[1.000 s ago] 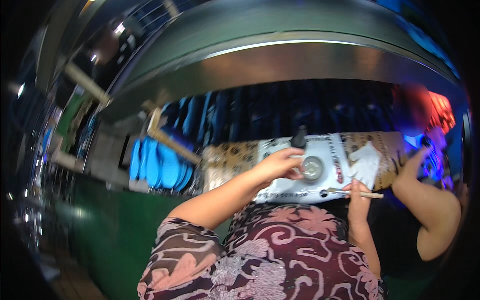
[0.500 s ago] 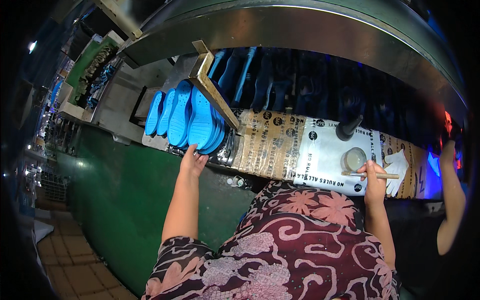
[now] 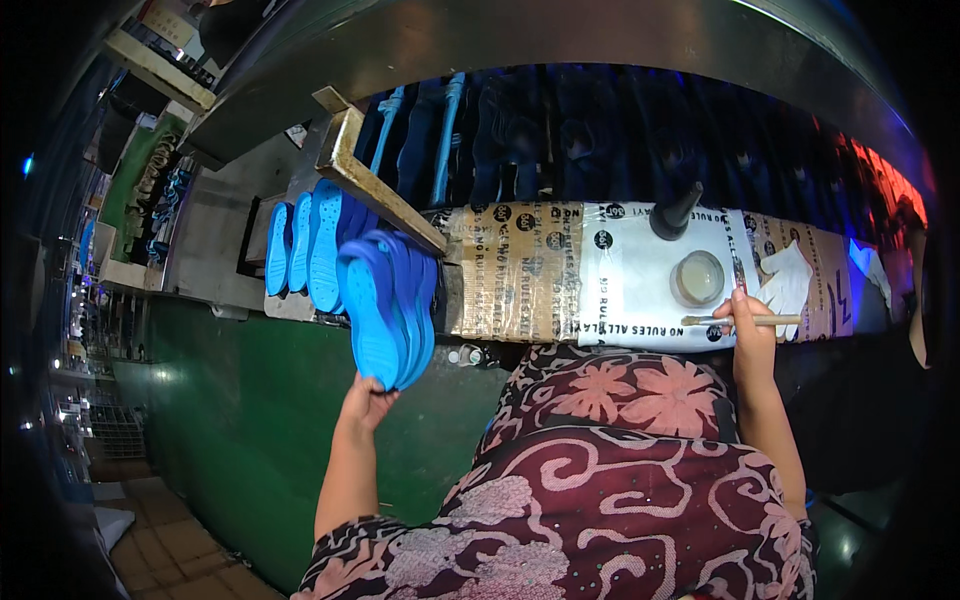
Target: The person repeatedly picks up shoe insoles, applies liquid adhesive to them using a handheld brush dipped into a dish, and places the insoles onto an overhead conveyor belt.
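Observation:
My left hand (image 3: pixel 368 402) grips the near ends of a small stack of blue shoe soles (image 3: pixel 378 310), held tilted in front of the bench edge. More blue soles (image 3: pixel 325 245) stand in a row behind it, at the left end of the bench. My right hand (image 3: pixel 752 335) is closed round a thin brush (image 3: pixel 780 320) with a wooden handle, lying level with its bristles pointing left. Just beyond the brush is a round jar (image 3: pixel 698 278) of pale, cloudy liquid. A black cone-shaped object (image 3: pixel 677 213) stands behind the jar on the white sheet (image 3: pixel 625 290).
A white glove (image 3: pixel 788 275) lies right of the jar, on taped brown cardboard (image 3: pixel 520 270). A metal bracket (image 3: pixel 385 190) juts over the bench beside the soles. Dark blue shoe parts (image 3: pixel 500 130) stand under a metal beam (image 3: pixel 480 40). Another person's arm (image 3: pixel 918 335) shows at far right.
My left hand has taken hold of a stack of soles and drawn it off the bench toward me. My right hand still holds the brush near the jar. The head view has shifted.

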### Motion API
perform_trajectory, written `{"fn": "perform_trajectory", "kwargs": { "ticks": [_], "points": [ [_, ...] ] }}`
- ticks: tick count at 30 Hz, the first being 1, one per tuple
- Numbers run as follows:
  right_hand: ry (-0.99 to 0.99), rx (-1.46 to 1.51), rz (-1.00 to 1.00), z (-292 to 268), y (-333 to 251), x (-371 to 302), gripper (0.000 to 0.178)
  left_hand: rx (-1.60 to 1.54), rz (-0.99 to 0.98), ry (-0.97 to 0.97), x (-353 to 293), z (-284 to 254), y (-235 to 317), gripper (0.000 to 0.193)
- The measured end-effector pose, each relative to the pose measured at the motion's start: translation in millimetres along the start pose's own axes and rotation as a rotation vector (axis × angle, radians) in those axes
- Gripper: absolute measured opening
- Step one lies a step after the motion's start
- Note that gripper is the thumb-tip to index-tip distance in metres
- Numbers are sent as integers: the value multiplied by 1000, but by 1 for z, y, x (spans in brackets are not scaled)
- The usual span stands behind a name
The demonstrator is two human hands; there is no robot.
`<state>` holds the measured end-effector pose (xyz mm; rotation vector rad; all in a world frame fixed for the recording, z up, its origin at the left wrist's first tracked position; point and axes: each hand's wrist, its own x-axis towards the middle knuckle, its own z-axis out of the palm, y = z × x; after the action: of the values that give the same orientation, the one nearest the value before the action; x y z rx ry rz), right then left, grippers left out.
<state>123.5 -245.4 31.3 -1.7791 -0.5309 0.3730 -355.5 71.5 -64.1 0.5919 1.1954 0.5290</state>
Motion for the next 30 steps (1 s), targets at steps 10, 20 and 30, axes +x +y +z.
{"fn": "perform_trajectory", "kwargs": {
  "ticks": [10, 20, 30],
  "points": [
    [-87, 109, 6, 13, -4, 2, 33, 49, -96, -119, -52, 89, -62, 70],
    [-36, 128, 33, -1, -1, -3, 33, 131, -212, -405, -5, 223, -67, 52],
    [0, 123, 58, -6, 1, -9, 35, 985, 601, -285, 5, 223, -45, 54]
  ]
}}
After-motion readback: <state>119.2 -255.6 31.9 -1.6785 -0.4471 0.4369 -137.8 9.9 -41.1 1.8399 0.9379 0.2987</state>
